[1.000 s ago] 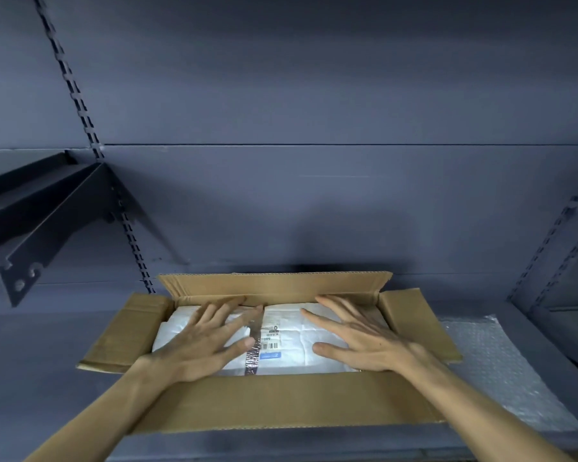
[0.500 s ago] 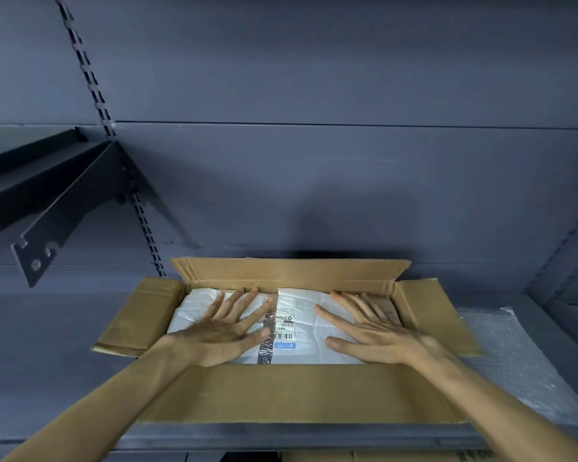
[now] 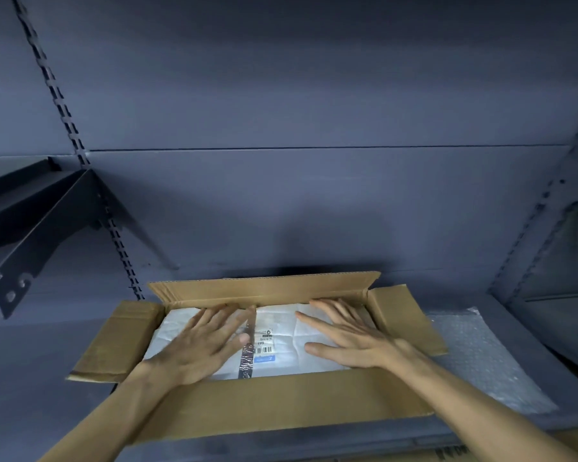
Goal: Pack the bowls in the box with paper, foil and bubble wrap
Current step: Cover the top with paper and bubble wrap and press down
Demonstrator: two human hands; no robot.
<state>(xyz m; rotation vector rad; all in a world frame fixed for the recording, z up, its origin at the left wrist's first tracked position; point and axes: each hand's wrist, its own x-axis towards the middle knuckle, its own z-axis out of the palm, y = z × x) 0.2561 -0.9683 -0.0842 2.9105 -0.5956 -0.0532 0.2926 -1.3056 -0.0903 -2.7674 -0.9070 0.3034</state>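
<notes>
An open cardboard box (image 3: 274, 405) sits on a dark shelf, all its flaps folded outward. White paper (image 3: 282, 323) fills the inside, with a barcode label (image 3: 264, 346) and a strip of shiny tape (image 3: 247, 356) down its middle. My left hand (image 3: 201, 345) lies flat on the left half of the paper, fingers spread. On the right half rests my right hand (image 3: 344, 335), flat too. No bowls show; the paper hides whatever lies beneath.
A sheet of bubble wrap (image 3: 481, 358) lies on the shelf right of the box. A dark shelf bracket (image 3: 40, 235) juts out at the upper left. Slotted uprights (image 3: 60, 105) run up the grey back wall.
Both hands have slid a little farther toward the back of the box while staying flat on the paper. The camera has tilted slightly.
</notes>
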